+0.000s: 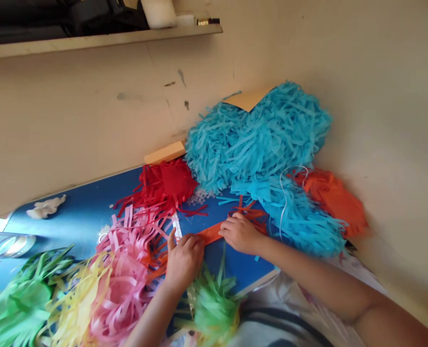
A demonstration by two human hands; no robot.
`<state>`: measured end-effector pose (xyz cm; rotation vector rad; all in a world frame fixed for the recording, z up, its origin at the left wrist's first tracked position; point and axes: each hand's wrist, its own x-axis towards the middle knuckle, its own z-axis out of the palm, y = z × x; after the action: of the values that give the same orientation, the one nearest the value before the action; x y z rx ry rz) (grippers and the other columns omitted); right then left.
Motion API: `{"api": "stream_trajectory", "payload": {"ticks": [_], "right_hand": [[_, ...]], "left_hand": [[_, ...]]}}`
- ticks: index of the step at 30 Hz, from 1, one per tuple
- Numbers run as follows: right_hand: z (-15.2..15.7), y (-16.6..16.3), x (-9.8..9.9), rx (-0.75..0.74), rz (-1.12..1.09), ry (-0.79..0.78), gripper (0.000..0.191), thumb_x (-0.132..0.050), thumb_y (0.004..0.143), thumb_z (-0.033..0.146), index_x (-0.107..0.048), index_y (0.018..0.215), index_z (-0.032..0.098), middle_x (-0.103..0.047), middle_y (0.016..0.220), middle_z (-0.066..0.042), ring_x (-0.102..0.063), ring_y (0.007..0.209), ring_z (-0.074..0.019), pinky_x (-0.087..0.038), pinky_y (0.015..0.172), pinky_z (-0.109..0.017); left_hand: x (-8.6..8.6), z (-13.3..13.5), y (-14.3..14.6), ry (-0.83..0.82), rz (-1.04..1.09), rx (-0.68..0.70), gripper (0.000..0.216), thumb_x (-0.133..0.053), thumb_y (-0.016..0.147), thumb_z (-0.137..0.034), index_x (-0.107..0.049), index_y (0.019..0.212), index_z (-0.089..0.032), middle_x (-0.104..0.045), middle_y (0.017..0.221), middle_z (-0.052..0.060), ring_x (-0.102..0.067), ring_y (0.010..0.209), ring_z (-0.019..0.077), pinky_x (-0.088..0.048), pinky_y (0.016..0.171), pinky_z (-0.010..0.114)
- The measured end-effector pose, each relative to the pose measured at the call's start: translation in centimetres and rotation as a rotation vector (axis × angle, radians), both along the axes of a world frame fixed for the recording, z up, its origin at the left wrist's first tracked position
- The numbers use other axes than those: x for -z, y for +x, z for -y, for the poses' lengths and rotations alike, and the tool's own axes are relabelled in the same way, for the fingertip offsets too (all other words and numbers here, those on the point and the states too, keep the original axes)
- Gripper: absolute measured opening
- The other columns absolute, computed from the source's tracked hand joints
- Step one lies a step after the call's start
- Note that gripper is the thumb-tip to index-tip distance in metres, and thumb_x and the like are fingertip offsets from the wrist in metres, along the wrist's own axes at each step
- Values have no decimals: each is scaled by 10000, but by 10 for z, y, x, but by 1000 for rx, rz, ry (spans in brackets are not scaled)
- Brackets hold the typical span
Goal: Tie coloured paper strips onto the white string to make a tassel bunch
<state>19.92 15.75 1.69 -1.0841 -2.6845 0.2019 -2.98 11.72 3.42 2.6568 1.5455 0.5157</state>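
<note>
A strip of orange fringed paper (211, 234) runs between my hands just above the blue tabletop. My left hand (185, 256) is closed on its left part, with cut fringe spreading out past the wrist side. The fingers of my right hand (240, 233) are curled round the right part, and more orange fringe shows beyond them. Near my left hand lies pink fringed paper (122, 289). Red fringed paper (172, 180) rests farther back, and a green and yellow tassel (216, 303) is close to my body. My fingertips are partly hidden.
A large heap of blue fringed paper (257, 140) leans against the wall. Orange paper (335, 202) lies at the right. Yellow (78, 299) and green fringes (22, 299) lie front left, near a clear glass (13, 245). A shelf (101, 42) juts out above the table (91, 193).
</note>
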Motion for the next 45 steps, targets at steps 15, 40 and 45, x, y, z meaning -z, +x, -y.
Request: {"api": "stream_trajectory", "payload": {"ticks": [15,40,45], "right_hand": [[-25,-10,6,409,-69,-200,248,-662,850,308,-651,635,184,-663,761,-22,-532,827,-191,-280,748,-328],[-37,-10,-16,-58,22,84,138,-599,904,295,-682,854,196,-695,919,-52,-525,961,-219,-255,983,-467],[-27,-19,-10,-89,49,158,120,-572,940,237,-684,915,202,-683,938,-52,-506,962,-221,-269,944,-443]], "left_hand": [[12,-27,-4,-160,-107,-193,321,-511,931,-343,-667,687,-205,-702,710,38,-624,797,255,-352,764,410],[-1,-23,5,47,-144,-14,205,-510,887,-148,-705,875,-210,-722,819,52,-622,888,252,-329,985,516],[0,-17,-2,67,-125,-42,205,-527,909,-156,-709,862,-237,-736,828,34,-636,895,256,-317,962,518]]}}
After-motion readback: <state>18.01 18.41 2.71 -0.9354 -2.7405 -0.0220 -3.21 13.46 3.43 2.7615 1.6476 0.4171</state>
